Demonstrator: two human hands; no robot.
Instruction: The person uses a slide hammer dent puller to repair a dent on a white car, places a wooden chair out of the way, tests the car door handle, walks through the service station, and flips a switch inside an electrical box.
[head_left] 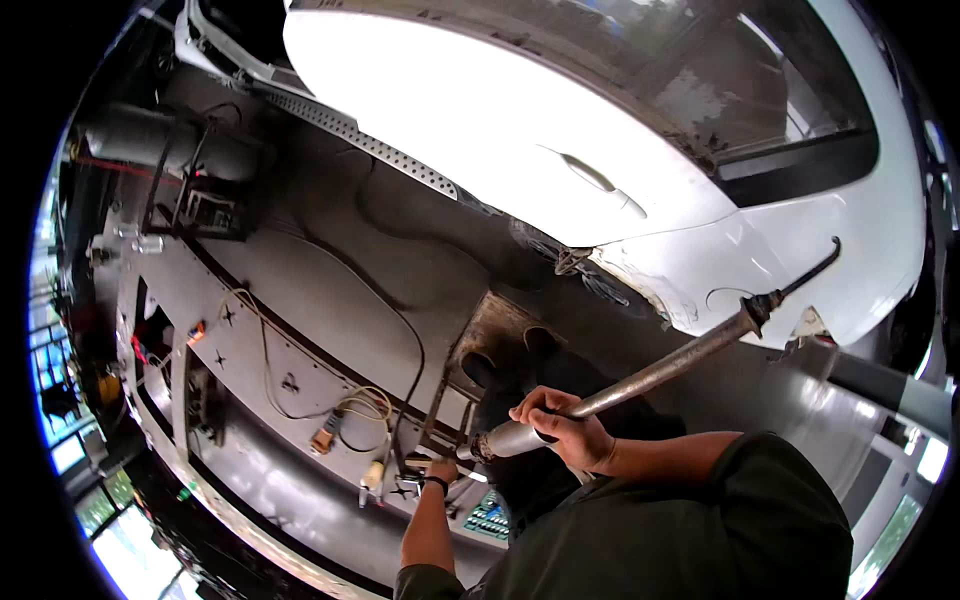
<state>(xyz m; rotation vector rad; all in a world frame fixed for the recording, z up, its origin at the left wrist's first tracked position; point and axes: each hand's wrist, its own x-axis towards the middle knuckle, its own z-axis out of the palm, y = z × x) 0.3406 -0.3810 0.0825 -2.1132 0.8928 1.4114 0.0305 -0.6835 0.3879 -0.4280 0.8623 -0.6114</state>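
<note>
**Hooked metal bar point(672, 362) beside a white car point(460, 100)**

Starting at the left of my feed, the left hand point(440, 470) is at the bar's left end, near a blue-green tray point(487, 516); whether its grip is apart or together I can't tell. The right hand point(563, 430) has its grip clamped around the bar, nearer that left end. The bar slants up rightward, its hook point(815, 272) overlapping the car in my view; contact I can't confirm. I judge the far end heavy to steer: a slackening grip or tilting wrist could scrape the bodywork, or knock the left hand.
</note>
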